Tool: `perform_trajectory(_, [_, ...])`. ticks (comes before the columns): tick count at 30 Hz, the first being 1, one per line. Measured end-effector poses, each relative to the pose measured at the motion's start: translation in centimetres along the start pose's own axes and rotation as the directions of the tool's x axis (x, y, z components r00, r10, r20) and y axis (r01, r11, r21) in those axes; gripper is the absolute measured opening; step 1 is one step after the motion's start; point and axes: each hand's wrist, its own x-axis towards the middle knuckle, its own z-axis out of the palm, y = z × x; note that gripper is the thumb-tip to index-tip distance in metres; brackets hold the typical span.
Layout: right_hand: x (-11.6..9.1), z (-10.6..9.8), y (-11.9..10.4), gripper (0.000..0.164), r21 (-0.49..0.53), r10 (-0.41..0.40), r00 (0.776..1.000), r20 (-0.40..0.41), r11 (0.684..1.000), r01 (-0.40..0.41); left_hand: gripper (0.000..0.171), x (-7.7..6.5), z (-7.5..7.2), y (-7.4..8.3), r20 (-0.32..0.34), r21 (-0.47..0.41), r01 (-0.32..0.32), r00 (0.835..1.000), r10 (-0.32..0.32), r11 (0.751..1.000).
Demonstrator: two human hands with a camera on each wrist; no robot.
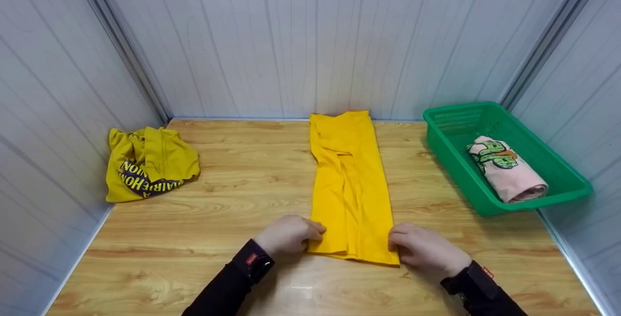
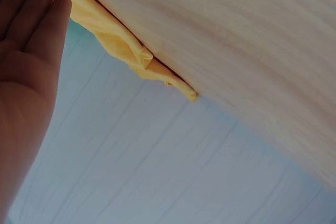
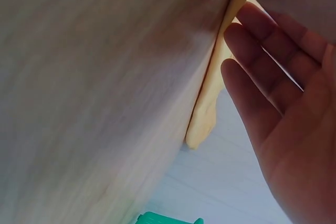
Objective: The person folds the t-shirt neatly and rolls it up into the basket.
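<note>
A yellow shirt (image 1: 376, 185) lies folded into a long strip on the wooden tabletop, its far end near the back wall. What looks like a sleeve is turned in on its upper layer. At the near left corner my left hand (image 1: 290, 234) pinches the hem. My right hand (image 1: 429, 248) grips the near right corner. In the left wrist view the left hand (image 2: 29, 61) shows its fingers at the cloth edge; its thumb is out of sight. The right wrist view has the right hand (image 3: 283, 77) beside the cloth (image 3: 207, 103), several fingers loosely bent.
A crumpled mustard-yellow garment (image 1: 167, 153) with dark lettering sits by the left wall. At the right stands a green plastic basket (image 1: 453, 170) with a rolled pink garment (image 1: 516, 177) inside. Pale panel walls (image 1: 291, 39) enclose the wooden tabletop (image 1: 242, 160) at the back and both sides.
</note>
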Motion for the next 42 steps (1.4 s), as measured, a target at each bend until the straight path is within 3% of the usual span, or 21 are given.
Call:
perform_trajectory(11, [0.0, 0.3, -0.1, 0.018, -0.051, 0.005, 1.0, -0.009, 0.999, -0.006, 0.014, -0.6, 0.4, -0.1, -0.084, 0.026, -0.058, 0.995, 0.06, 0.998])
perform_trajectory(18, [0.2, 0.3, -0.1, 0.013, -0.042, 0.007, 0.999, -0.041, 0.999, -0.009, 0.006, -0.7, 0.4, -0.1, -0.148, 0.073, -0.001, 0.989, 0.012, 0.997])
perform_trajectory(24, [0.0, 0.1, -0.1, 0.012, -0.041, 0.037, 0.995, -0.088, 0.998, -0.041, 0.009, -0.9, -0.2, 0.0, -0.152, -0.017, 0.052, 0.987, -0.054, 0.999])
perform_trajectory(31, [-0.2, -0.6, -0.1, 0.014, 0.03, 0.107, 0.989, -0.106, 0.994, -0.105, 0.007, -1.0, -0.9, 0.3, -0.165, -0.073, 0.071, 0.983, -0.082, 0.995])
perform_trajectory(42, [-0.3, -1.0, 0.1, 0.013, 0.019, 0.032, 0.981, -0.189, 0.999, -0.029, 0.008, -1.5, -0.8, 0.4, -0.204, -0.133, 0.081, 0.973, -0.107, 0.988])
